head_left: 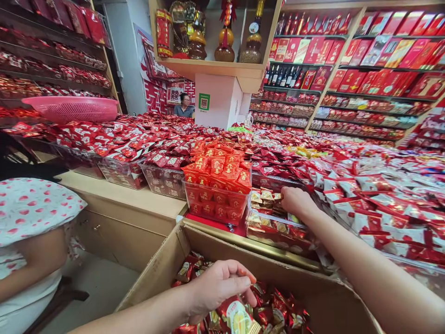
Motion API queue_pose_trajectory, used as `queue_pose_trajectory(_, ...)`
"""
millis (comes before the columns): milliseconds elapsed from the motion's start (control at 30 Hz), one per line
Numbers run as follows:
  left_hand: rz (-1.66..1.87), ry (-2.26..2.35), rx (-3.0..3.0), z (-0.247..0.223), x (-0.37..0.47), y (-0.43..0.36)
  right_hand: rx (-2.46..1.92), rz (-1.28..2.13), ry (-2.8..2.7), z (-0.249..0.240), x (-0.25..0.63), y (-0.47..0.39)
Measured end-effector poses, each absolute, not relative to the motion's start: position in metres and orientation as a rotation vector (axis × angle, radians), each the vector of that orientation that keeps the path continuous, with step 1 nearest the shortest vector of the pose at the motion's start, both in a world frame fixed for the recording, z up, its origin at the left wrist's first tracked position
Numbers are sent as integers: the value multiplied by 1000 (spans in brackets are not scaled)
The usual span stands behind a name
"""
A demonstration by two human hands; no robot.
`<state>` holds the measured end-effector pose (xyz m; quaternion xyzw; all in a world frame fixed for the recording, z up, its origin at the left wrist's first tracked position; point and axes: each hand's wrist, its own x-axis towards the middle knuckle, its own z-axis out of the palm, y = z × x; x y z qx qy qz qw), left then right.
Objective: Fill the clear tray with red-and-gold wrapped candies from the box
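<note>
A large cardboard box [333,297] stands open in front, with red and gold candy packets [278,306] in its bottom. My left hand [225,287] hangs over the box, fingers curled and apart, above a packet with a yellow fruit picture [238,317]; no packet shows between its fingers. Beyond the box's far edge, my right hand [297,202] reaches into a clear plastic bin [267,227] of red and gold packets. Its fingers are bent down against the packets there, and what they hold, if anything, is hidden.
Left of that bin sits a clear bin [215,204] heaped with bright red packets. More candy bins line the counter [132,195]. A pink basket [73,109] rests at the left. One person in a heart-patterned top [31,208] is at the left; another sits farther back.
</note>
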<state>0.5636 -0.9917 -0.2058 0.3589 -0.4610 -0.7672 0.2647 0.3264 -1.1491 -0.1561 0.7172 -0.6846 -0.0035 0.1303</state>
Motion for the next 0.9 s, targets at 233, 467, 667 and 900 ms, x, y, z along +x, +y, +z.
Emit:
queue_pose_trajectory(233, -2122, -1144, 1080, -208, 563, -997, 2069, 32, -2093, -154, 326, -1145)
queue_pose_trajectory(467, -2178, -1111, 1052, -222, 567, -1002, 2170, 81, -2029, -159, 320, -1152)
queue_pose_trajectory(667, -2026, -1150, 927, -209, 572, -1005, 2267, 812, -1670, -128, 346, -1097)
queue_pose_trajectory(900, -1834, -1173, 776, -171, 560, -1013, 2845, 1266, -1666, -168, 385, -989)
